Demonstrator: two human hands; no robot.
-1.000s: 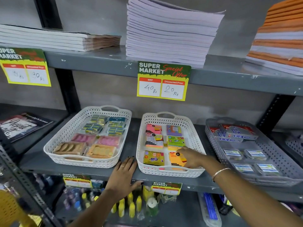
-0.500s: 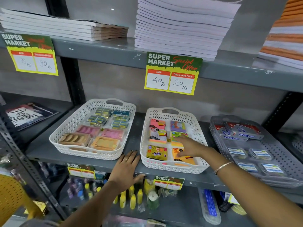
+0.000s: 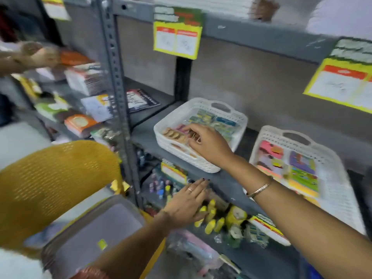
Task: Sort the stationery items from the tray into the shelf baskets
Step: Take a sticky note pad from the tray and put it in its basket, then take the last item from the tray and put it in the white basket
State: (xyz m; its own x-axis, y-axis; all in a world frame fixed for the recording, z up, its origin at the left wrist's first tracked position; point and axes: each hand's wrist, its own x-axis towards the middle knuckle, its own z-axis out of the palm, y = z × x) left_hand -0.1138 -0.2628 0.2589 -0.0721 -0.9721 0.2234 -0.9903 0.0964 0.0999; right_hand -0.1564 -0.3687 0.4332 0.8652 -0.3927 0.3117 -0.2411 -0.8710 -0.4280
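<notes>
My right hand [image 3: 209,146] hovers palm down, fingers spread, over the left white basket [image 3: 181,156], which holds brown, pink and green-blue packs. The blur hides whether anything lies under the palm. My left hand [image 3: 187,204] rests flat and open against the front edge of the grey shelf [image 3: 227,184], just below that basket. A second white basket [image 3: 267,133] of bright sticky-note packs stands to the right. At bottom left lies the grey tray [image 3: 96,228] with one small yellow item [image 3: 102,244] on it.
The tray sits by a yellow mesh chair [image 3: 50,178]. A perforated steel post [image 3: 116,77] divides this shelf from another with books, where another person's hand [image 3: 40,55] reaches. Yellow bottles [image 3: 211,220] fill the shelf below. Price tags [image 3: 177,35] hang above.
My right hand left the middle basket and moved left over the left basket. My view swung left and down, bringing the tray and chair into sight. The left hand stays on the shelf edge.
</notes>
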